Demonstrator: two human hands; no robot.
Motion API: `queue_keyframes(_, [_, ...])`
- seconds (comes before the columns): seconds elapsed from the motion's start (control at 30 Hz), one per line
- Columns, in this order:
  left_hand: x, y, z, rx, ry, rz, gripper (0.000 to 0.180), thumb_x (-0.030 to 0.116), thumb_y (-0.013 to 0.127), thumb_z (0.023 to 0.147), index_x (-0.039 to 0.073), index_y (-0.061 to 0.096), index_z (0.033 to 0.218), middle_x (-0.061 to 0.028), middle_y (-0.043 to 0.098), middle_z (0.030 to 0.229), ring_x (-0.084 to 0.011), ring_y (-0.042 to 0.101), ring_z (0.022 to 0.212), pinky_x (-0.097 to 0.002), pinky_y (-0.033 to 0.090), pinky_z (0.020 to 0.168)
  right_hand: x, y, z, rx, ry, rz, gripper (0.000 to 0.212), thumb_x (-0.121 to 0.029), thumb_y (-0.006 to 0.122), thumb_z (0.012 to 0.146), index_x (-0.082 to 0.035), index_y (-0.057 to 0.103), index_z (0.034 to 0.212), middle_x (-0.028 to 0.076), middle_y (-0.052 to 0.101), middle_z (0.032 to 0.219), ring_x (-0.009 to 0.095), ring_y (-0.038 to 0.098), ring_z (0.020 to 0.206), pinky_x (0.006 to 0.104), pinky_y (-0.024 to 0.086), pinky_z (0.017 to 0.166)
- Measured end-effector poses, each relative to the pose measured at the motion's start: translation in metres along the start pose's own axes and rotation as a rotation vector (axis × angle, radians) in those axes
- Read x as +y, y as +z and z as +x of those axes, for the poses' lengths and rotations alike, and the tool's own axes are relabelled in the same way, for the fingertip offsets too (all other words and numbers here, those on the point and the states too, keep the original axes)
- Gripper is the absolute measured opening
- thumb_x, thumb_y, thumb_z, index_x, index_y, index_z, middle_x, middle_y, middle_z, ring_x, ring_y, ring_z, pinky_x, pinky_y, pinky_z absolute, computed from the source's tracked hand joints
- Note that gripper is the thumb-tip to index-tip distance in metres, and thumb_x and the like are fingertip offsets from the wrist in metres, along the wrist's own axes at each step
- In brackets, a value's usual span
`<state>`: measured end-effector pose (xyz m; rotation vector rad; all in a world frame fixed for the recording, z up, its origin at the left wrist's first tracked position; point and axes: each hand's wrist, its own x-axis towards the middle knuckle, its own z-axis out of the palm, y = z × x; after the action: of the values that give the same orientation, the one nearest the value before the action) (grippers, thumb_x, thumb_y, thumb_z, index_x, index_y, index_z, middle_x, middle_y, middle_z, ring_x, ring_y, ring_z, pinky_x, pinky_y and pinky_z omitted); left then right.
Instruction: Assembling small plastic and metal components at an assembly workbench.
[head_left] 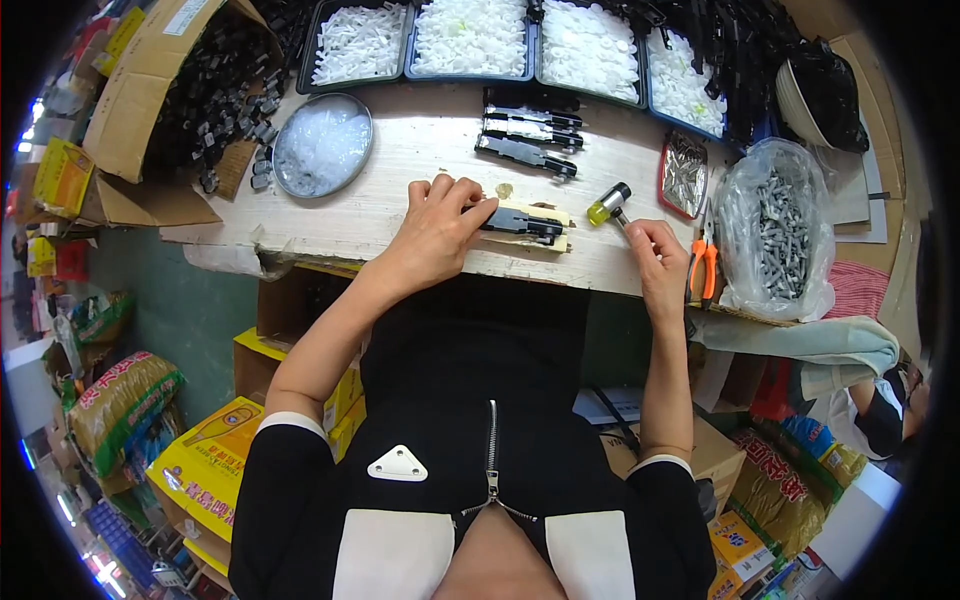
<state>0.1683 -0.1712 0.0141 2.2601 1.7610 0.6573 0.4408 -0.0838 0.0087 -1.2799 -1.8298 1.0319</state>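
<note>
Fingers of left hand [440,225] pinning flat black part [522,222]; right hand [655,250] gripping small yellow-headed hammer [608,205].

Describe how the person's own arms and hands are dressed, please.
Both forearms are bare. The left hand and the right hand wear no gloves. Short black sleeves end in broad white cuffs above the elbows. No watch or ring is visible.

Black zip-front top with white short-sleeve cuffs, bare forearms.

Pale wooden workbench [400,190] bears trays of white parts [470,40], round dish [322,145], black assemblies [528,135]
</note>
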Motion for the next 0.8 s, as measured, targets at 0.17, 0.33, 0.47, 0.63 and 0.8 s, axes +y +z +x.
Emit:
queue_keyframes(0.17, [-0.002, -0.004, 0.001, -0.106, 0.019, 0.044, 0.044, -0.009, 0.053, 0.068, 0.007, 0.056, 0.109, -0.0065, 0.050, 0.100, -0.0210, 0.044, 0.093, -0.0330, 0.030, 0.083, 0.011, -0.007, 0.001, 0.071, -0.224, -0.300, 0.009, -0.010, 0.057, 0.081, -0.002, 0.061, 0.082, 0.007, 0.058, 0.083, 0.020, 0.051, 0.075, 0.0291, 0.038, 0.064])
queue_keyframes(0.33, [-0.010, -0.003, 0.002, -0.098, 0.068, 0.035, 0.046, -0.010, 0.054, 0.067, 0.008, 0.056, 0.108, -0.0062, 0.051, 0.098, -0.0203, 0.045, 0.091, -0.0329, 0.030, 0.082, 0.010, -0.004, -0.003, 0.064, -0.275, -0.604, 0.012, -0.013, 0.058, 0.079, -0.007, 0.059, 0.088, 0.007, 0.056, 0.089, 0.025, 0.051, 0.084, 0.0362, 0.035, 0.068])
queue_keyframes(0.47, [-0.013, -0.004, 0.002, -0.092, 0.149, 0.020, 0.049, -0.010, 0.055, 0.066, 0.016, 0.060, 0.107, -0.0047, 0.050, 0.094, -0.0192, 0.044, 0.088, -0.0320, 0.030, 0.078, 0.020, 0.001, -0.007, 0.021, -0.242, -0.836, 0.019, -0.011, 0.056, 0.079, -0.008, 0.056, 0.098, 0.007, 0.054, 0.088, 0.024, 0.050, 0.086, 0.0367, 0.035, 0.068])
queue_keyframes(0.63, [-0.013, -0.006, 0.006, -0.129, 0.162, 0.063, 0.052, -0.009, 0.054, 0.066, 0.023, 0.063, 0.107, -0.0038, 0.048, 0.089, -0.0195, 0.043, 0.084, -0.0314, 0.029, 0.074, 0.010, 0.004, -0.008, -0.043, -0.246, -0.658, 0.016, -0.007, 0.054, 0.082, -0.002, 0.054, 0.097, 0.011, 0.051, 0.083, 0.025, 0.052, 0.079, 0.0332, 0.040, 0.069])
queue_keyframes(0.8, [-0.012, -0.008, 0.008, -0.173, 0.188, 0.097, 0.052, -0.009, 0.053, 0.068, 0.024, 0.064, 0.107, -0.0042, 0.046, 0.088, -0.0195, 0.041, 0.084, -0.0316, 0.029, 0.073, -0.047, 0.019, -0.026, -0.164, -0.286, -0.303, 0.014, -0.008, 0.052, 0.085, 0.001, 0.052, 0.097, 0.016, 0.056, 0.082, 0.030, 0.057, 0.070, 0.0340, 0.044, 0.061])
